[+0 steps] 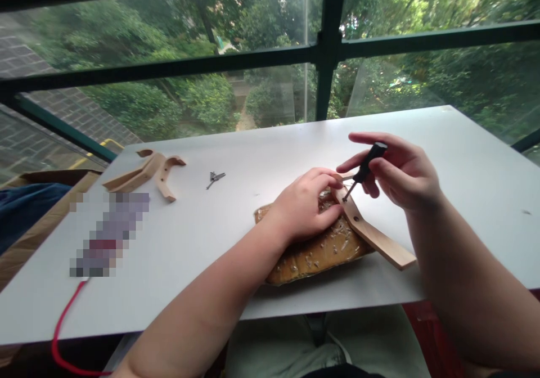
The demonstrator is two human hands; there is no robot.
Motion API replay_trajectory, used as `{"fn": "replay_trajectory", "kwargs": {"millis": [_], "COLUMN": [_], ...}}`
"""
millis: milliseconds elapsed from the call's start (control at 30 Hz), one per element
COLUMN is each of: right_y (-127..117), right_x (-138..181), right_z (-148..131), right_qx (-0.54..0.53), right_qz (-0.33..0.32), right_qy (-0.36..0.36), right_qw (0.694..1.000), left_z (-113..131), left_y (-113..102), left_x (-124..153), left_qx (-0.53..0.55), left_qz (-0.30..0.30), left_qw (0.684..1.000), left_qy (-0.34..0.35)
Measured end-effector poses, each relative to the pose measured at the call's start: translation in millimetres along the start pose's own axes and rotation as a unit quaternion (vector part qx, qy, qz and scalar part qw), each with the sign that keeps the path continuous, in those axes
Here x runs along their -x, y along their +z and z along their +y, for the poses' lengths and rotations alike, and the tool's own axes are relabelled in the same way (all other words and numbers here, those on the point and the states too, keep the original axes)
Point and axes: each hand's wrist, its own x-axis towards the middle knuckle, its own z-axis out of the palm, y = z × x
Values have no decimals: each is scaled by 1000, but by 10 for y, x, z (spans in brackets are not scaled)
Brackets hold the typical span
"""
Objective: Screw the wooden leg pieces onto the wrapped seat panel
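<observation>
My right hand [405, 170] grips a screwdriver [371, 161] by its black handle, with the thumb and some fingers around it and the index finger stretched out. The shaft slants down to a small dark screw or hole in a curved wooden piece [379, 240]. Another dark hole shows lower on that piece. My left hand [310, 201] is closed on the upper end of the wooden piece, its fingertips close to the screwdriver's shaft. Beneath both lies a brown pad [320, 254] wrapped in clear, wrinkled tape; my left hand hides part of it.
More curved wooden pieces [162, 178] lie at the far left of the white table [202, 243]. A small pile of screws [216, 179] sits near the middle. At the left are a blurred-out object with a red cable [59, 322] and a cardboard box [50, 229] holding blue cloth.
</observation>
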Motion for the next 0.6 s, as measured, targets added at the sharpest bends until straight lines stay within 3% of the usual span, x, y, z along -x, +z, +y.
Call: {"fn": "replay_trajectory", "kwargs": {"millis": [600], "right_y": [-153], "right_x": [39], "right_z": [153], "right_qx": [-10], "right_qz": [14], "right_qy": [0], "right_qw": [1000], "left_z": [6], "left_y": [-3], "left_x": [25], "left_qx": [1], "left_qz": [3], "left_qw": [1000], "left_qy": [-14]}}
